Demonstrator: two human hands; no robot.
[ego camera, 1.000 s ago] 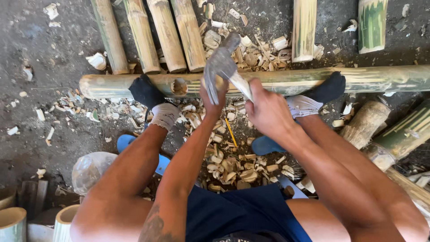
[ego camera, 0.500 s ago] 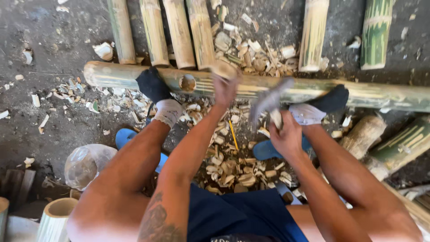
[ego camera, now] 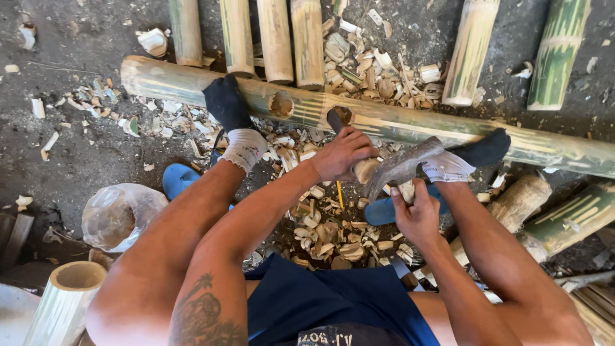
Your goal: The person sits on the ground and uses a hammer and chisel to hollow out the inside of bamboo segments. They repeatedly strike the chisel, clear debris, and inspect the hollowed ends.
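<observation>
Clear plastic bag point(ego camera: 118, 214), blue sandals point(ego camera: 179, 179), upright bamboo poles point(ego camera: 275, 38)

The left hand point(ego camera: 343, 154) wraps a pale handle, hiding most of it; its tool tip sits in a hole in the long bamboo pole point(ego camera: 160, 77), out of sight. The pole runs off the right edge. The right hand point(ego camera: 416, 214) covers the curved blade's point(ego camera: 400, 165) grip.

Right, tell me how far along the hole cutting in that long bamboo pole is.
Done: one round hole already cut in the long pale bamboo pole, chips piled below. In hand: left hand holds a wooden-handled chisel in a second hole; right hand grips a curved grey striker. That hole looks unfinished.
</observation>
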